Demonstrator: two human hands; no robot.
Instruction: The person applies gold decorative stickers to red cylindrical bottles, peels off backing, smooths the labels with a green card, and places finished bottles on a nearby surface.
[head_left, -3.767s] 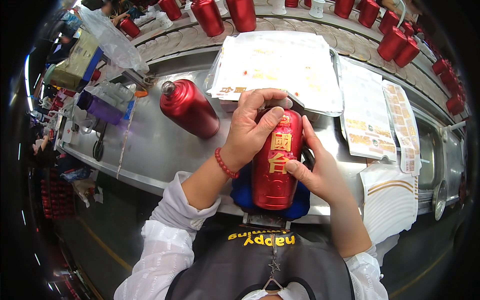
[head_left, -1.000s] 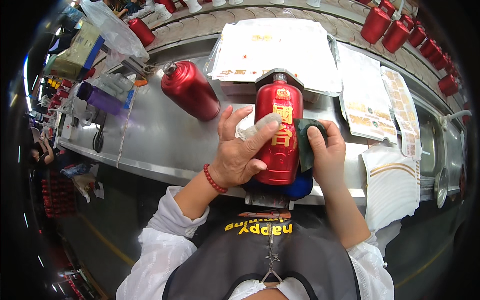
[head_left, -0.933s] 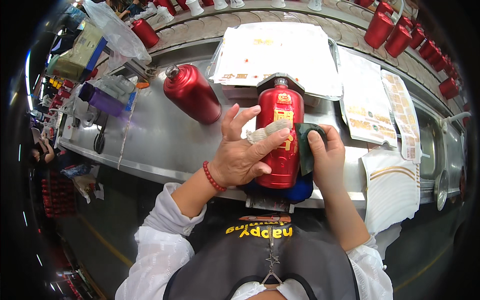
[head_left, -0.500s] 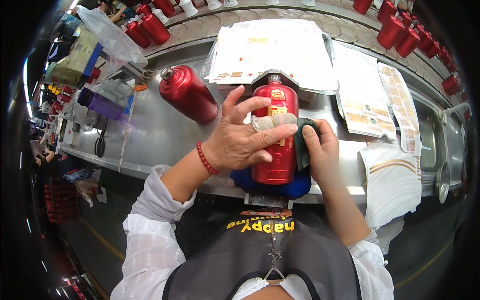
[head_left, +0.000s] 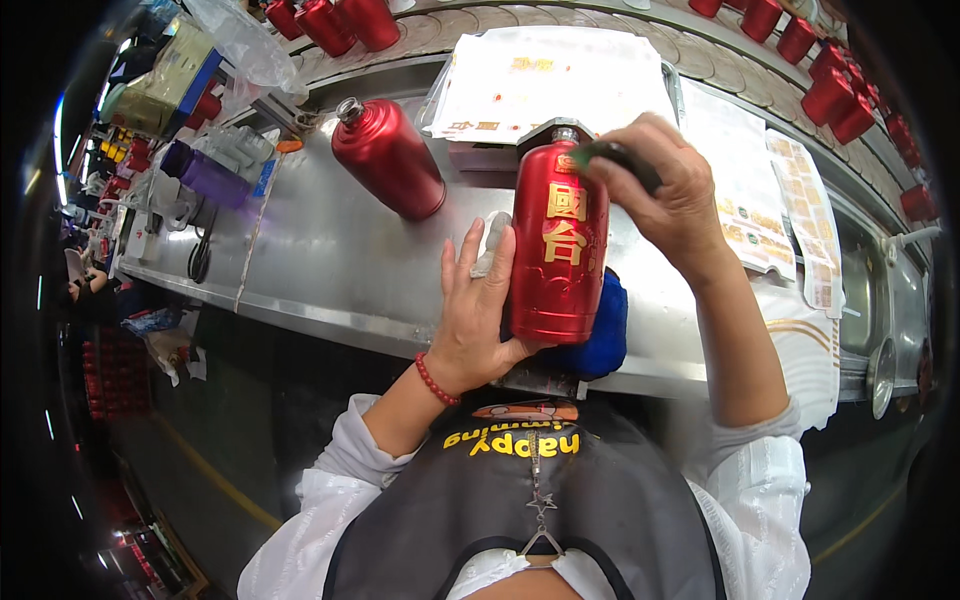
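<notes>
A red bottle with gold raised-looking lettering lies tilted on a blue cushion, its neck in a dark angular rest. My left hand braces the bottle's lower left, thumb under its base and the other fingers stretched along its side. One of those fingers wears a whitish finger cover. My right hand grips a dark green flat scraper against the bottle's upper front, by the small gold emblem; the hand is a little blurred. A second red bottle, without lettering on its visible side, leans left of the first.
White sheets with gold transfers lie behind the bottle, with more sheets at the right. A purple bottle and scissors lie at the left of the steel table. Red bottles line the conveyor behind.
My left hand has moved off the bottle's front to its lower left side. My right hand has carried the green scraper up from the bottle's right side to its upper front, uncovering the gold lettering.
</notes>
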